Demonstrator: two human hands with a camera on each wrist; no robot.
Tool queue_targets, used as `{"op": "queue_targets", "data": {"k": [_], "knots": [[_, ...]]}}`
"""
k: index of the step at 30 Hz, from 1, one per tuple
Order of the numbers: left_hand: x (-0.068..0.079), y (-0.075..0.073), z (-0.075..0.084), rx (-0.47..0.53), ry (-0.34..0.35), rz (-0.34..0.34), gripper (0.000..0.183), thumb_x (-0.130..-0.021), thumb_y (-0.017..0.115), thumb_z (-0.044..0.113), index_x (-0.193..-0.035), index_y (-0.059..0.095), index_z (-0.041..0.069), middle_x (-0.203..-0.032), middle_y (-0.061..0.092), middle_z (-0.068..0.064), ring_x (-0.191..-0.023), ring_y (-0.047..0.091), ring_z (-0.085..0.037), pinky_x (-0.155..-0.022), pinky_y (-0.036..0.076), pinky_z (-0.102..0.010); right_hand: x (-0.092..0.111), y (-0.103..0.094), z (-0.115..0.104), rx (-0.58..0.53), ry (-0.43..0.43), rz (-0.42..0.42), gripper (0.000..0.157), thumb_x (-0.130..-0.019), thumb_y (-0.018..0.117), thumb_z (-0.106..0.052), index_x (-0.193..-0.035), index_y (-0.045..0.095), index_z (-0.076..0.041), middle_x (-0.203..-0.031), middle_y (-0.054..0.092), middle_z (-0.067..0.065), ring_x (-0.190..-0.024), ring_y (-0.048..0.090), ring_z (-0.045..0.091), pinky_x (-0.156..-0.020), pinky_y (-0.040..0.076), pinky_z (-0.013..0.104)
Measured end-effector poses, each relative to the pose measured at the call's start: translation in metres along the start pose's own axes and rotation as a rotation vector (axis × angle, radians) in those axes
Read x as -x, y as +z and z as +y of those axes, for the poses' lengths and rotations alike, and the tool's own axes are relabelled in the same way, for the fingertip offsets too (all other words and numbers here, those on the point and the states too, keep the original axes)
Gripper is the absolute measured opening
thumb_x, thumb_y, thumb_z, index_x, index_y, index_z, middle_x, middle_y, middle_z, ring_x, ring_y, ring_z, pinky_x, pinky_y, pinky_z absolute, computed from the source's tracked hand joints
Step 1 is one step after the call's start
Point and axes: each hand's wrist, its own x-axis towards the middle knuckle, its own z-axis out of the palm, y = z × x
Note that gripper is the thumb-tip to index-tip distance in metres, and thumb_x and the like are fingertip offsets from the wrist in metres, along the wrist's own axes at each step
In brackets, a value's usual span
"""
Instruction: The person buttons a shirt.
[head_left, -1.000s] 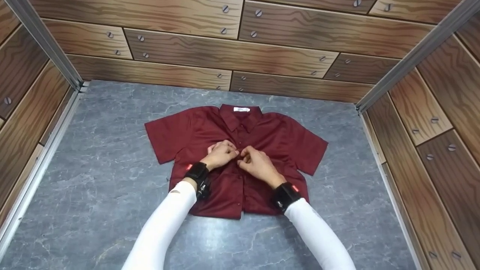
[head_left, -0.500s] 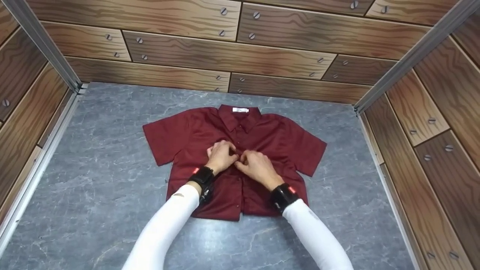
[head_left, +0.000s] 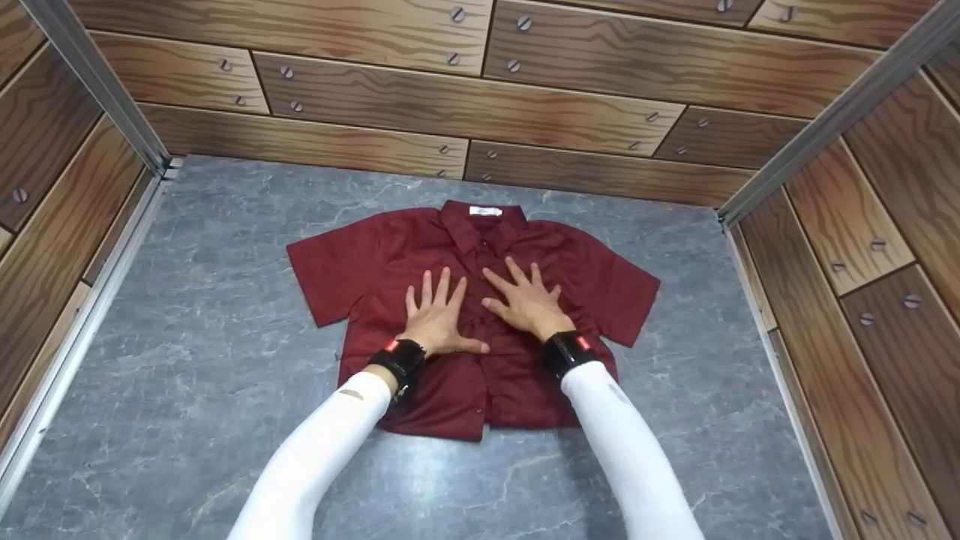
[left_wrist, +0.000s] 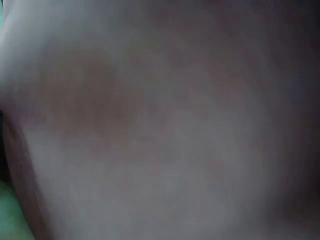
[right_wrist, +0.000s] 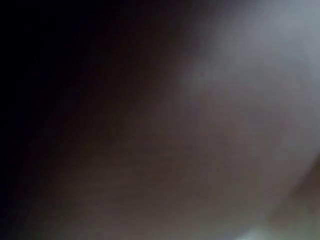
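A dark red short-sleeved shirt [head_left: 420, 247] lies spread flat, front side up, its collar [head_left: 486, 229] at the far end and a white label inside the neck. My left hand [head_left: 437, 319] rests on the shirt's left front with fingers spread and the thumb reaching across the button placket. On the other side of the placket, my right hand [head_left: 529, 301] lies on the cloth, fingers splayed as well. Neither hand holds anything. The palms hide part of the shirt's middle. Both wrist views are filled by blurred skin and show no detail.
The shirt lies on a grey marbled surface [head_left: 225, 360]. Wood-patterned walls [head_left: 375, 90] stand at the back and both sides, with metal rails [head_left: 82, 330] along the edges and corners.
Both hands have gone from pinching at the placket with bent fingers to lying spread on the cloth. They have moved slightly apart, and the shirt's front looks a little flatter.
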Motion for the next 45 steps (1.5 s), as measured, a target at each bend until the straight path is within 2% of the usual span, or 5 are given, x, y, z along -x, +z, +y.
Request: {"op": "queue_targets", "data": {"k": [12,20,27,38,45], "knots": [[-0.007,-0.003,0.002,-0.133,0.020,-0.037,0.119,-0.048,0.042,0.088,-0.143,0.007,0.027,-0.150,-0.004,-0.006,-0.134,-0.008,-0.034,-0.097,-0.002,-0.064,-0.010,-0.006,0.009,-0.016,0.059,-0.010,0.061,-0.081,0.035,-0.066,-0.136,0.015,-0.050,-0.150,0.002,-0.006,-0.133,-0.002,0.039,-0.088,0.010,0.073],[-0.008,-0.020,-0.027,0.061,0.048,0.055,0.078,-0.074,0.030,0.077,-0.139,0.024,0.035,-0.149,0.000,-0.009,-0.133,-0.008,-0.040,-0.093,-0.007,-0.068,0.011,-0.017,0.015,-0.015,-0.024,0.169,0.066,-0.079,0.040,-0.066,-0.137,0.031,-0.034,-0.148,0.016,0.002,-0.134,0.007,0.037,-0.093,0.012,0.068],[-0.005,-0.028,-0.047,-0.015,-0.082,-0.055,0.081,-0.072,0.030,0.078,-0.140,0.016,0.038,-0.149,-0.007,-0.009,-0.132,-0.012,-0.039,-0.091,-0.008,-0.069,0.046,-0.001,0.027,-0.017,0.063,-0.030,0.092,-0.062,0.046,-0.079,-0.140,0.017,-0.039,-0.150,0.003,-0.001,-0.133,-0.002,0.040,-0.088,0.013,0.073],[-0.019,-0.030,-0.046,-0.058,-0.128,-0.049,0.085,-0.069,0.031,0.081,-0.141,0.012,0.038,-0.149,-0.009,-0.009,-0.132,-0.013,-0.037,-0.092,-0.009,-0.068,0.041,0.000,0.031,-0.004,0.114,-0.065,0.099,-0.059,0.046,-0.081,-0.141,0.009,-0.039,-0.150,0.000,0.001,-0.132,0.000,0.043,-0.084,0.015,0.075],[0.001,-0.031,-0.028,0.047,0.226,0.257,0.043,-0.077,0.061,0.047,-0.113,0.058,0.023,-0.136,0.033,-0.010,-0.130,0.022,-0.033,-0.099,0.011,-0.061,0.043,-0.004,0.021,0.000,0.067,0.040,0.084,-0.069,0.048,-0.073,-0.139,0.026,-0.033,-0.148,0.014,0.004,-0.133,0.009,0.037,-0.093,0.016,0.067]]}}
